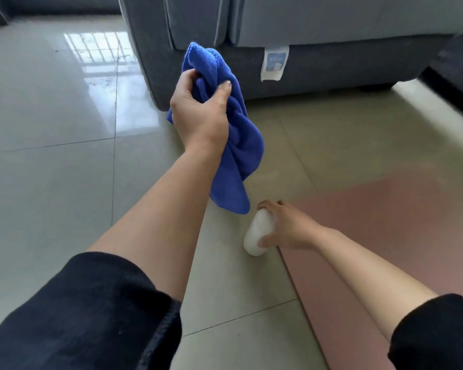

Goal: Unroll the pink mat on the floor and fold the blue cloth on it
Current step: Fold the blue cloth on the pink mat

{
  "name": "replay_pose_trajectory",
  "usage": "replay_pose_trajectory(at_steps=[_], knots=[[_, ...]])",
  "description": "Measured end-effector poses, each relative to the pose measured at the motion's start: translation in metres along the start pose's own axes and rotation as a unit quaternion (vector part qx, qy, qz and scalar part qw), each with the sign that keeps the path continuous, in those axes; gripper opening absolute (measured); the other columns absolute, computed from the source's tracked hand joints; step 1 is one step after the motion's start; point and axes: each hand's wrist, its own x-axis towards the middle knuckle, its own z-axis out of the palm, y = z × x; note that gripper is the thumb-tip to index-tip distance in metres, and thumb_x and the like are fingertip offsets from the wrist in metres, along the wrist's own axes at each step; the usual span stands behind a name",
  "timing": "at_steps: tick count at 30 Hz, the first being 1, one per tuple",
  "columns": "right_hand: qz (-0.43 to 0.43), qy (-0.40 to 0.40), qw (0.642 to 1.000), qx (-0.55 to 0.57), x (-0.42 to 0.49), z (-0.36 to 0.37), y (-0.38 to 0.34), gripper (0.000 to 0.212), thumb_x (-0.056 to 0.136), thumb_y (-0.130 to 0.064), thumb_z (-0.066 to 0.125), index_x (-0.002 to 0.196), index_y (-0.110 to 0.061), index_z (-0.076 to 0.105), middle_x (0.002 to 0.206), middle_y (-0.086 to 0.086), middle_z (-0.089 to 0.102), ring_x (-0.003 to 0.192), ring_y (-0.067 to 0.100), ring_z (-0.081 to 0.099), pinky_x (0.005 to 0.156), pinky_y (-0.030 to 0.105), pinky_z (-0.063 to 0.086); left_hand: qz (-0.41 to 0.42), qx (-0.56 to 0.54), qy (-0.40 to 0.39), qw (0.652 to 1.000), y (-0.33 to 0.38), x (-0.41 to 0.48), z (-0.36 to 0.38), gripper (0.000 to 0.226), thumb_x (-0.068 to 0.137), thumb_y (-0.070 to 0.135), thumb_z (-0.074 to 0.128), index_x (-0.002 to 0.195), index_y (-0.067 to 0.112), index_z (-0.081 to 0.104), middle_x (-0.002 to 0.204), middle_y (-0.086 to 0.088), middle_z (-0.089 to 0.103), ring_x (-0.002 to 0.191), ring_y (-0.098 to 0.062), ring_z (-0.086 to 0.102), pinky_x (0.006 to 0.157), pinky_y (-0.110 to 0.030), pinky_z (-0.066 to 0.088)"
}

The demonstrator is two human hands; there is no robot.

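The left hand is raised, fingers curled tight round the bunched cloth, which hangs in the air in front of the sofa; the right hand grips a white object at the mat edge; the mat lies flat on the floor to the right.

Blue cloth, pink mat, white bottle, grey sofa, black sleeves
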Motion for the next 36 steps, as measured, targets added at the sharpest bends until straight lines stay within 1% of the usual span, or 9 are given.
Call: replay_pose_trajectory(at_steps=[3, 6, 11, 14, 18, 23, 28, 33, 36], knots=[[0.024, 0.025, 0.982, 0.184, -0.013, -0.024, 0.014, 0.057, 0.074, -0.043, 0.074, 0.125, -0.028, 0.054, 0.114, -0.005, 0.054, 0.091, 0.009, 0.058, 0.069, 0.022, 0.045, 0.022, -0.054, -0.039, 0.998, 0.017, -0.006, 0.023, 0.017, 0.08, 0.009, 0.072, 0.092, 0.011, 0.06, 0.082, 0.004, 0.065, 0.078, -0.005, 0.064, 0.076, -0.016, 0.053], [0.069, 0.175, 0.922, 0.338, -0.032, -0.058, 0.028, 0.02, 0.089, -0.036, 0.057, 0.097, -0.02, 0.067, 0.102, 0.003, 0.065, 0.079, 0.014, 0.061, 0.064, 0.026, 0.047, -0.002, -0.105, -0.109, 0.989, 0.035, -0.02, 0.053, 0.03, 0.079, 0.012, 0.072, 0.106, 0.005, 0.06, 0.093, -0.004, 0.068, 0.087, -0.012, 0.068, 0.079, -0.019, 0.055], [0.061, 0.208, 0.777, 0.591, -0.084, -0.112, 0.049, 0.072, 0.087, -0.07, 0.029, 0.101, -0.012, 0.07, 0.104, 0.005, 0.071, 0.094, 0.021, 0.063, 0.08, 0.039, 0.048, -0.09, -0.206, -0.276, 0.935, 0.054, -0.049, 0.098, 0.028, 0.08, 0.011, 0.07, 0.105, 0.007, 0.058, 0.092, -0.01, 0.066, 0.09, -0.023, 0.067, 0.094, -0.043, 0.054], [-0.01, 0.174, 0.75, 0.638, -0.12, -0.131, 0.066, 0.075, 0.082, -0.073, 0.035, 0.111, -0.013, 0.068, 0.095, 0.004, 0.072, 0.084, 0.019, 0.066, 0.073, 0.035, 0.054, -0.15, -0.237, -0.385, 0.879, 0.052, -0.07, 0.123, 0.036, 0.083, 0.01, 0.067, 0.116, 0.002, 0.054, 0.101, -0.016, 0.064, 0.095, -0.028, 0.067, 0.092, -0.042, 0.053], [0.03, 0.268, 0.718, 0.642, -0.142, -0.142, 0.082, 0.018, 0.088, -0.03, 0.054, 0.088, -0.018, 0.067, 0.081, 0.003, 0.067, 0.076, 0.021, 0.058, 0.079, 0.037, 0.042, -0.24, -0.197, -0.439, 0.843, 0.027, -0.097, 0.141, 0.038, 0.087, 0.014, 0.064, 0.12, -0.003, 0.054, 0.116, -0.024, 0.064, 0.106, -0.035, 0.065, 0.098, -0.047, 0.051], [0.038, 0.271, 0.649, 0.71, -0.149, -0.134, 0.116, 0.012, 0.085, -0.003, 0.047, 0.088, -0.006, 0.058, 0.076, 0.005, 0.051, 0.073, 0.018, 0.048, 0.068, 0.026, 0.044, -0.309, -0.103, -0.481, 0.814, -0.003, -0.118, 0.148, 0.04, 0.085, 0.046, 0.061, 0.099, 0.01, 0.074, 0.106, -0.014, 0.074, 0.098, -0.02, 0.072, 0.081, -0.032, 0.059], [0.154, 0.318, 0.65, 0.673, -0.15, -0.12, 0.142, 0.028, 0.085, 0.009, 0.037, 0.097, 0.001, 0.061, 0.082, 0.008, 0.057, 0.076, 0.02, 0.053, 0.062, 0.025, 0.051, -0.317, 0.019, -0.46, 0.829, -0.022, -0.127, 0.15, 0.024, 0.076, 0.049, 0.068, 0.084, 0.027, 0.076, 0.086, -0.002, 0.078, 0.084, -0.017, 0.074, 0.082, -0.035, 0.056], [0.044, 0.445, 0.456, 0.77, -0.159, -0.151, 0.157, 0.025, 0.084, 0.016, 0.036, 0.078, -0.003, 0.051, 0.07, 0.005, 0.047, 0.061, 0.015, 0.05, 0.052, 0.02, 0.052, -0.329, 0.107, -0.427, 0.835, -0.035, -0.124, 0.139, 0.026, 0.077, 0.049, 0.07, 0.073, 0.023, 0.069, 0.064, 0.004, 0.073, 0.061, -0.014, 0.069, 0.059, -0.027, 0.054], [-0.002, 0.42, 0.422, 0.804, -0.149, -0.132, 0.152, 0.025, 0.095, -0.007, 0.046, 0.074, -0.008, 0.059, 0.063, 0.004, 0.065, 0.057, 0.014, 0.064, 0.055, 0.021, 0.056, -0.386, 0.038, -0.436, 0.812, -0.035, -0.119, 0.135, 0.024, 0.084, 0.044, 0.065, 0.08, 0.021, 0.057, 0.092, -0.004, 0.064, 0.083, -0.02, 0.065, 0.093, -0.035, 0.052]])
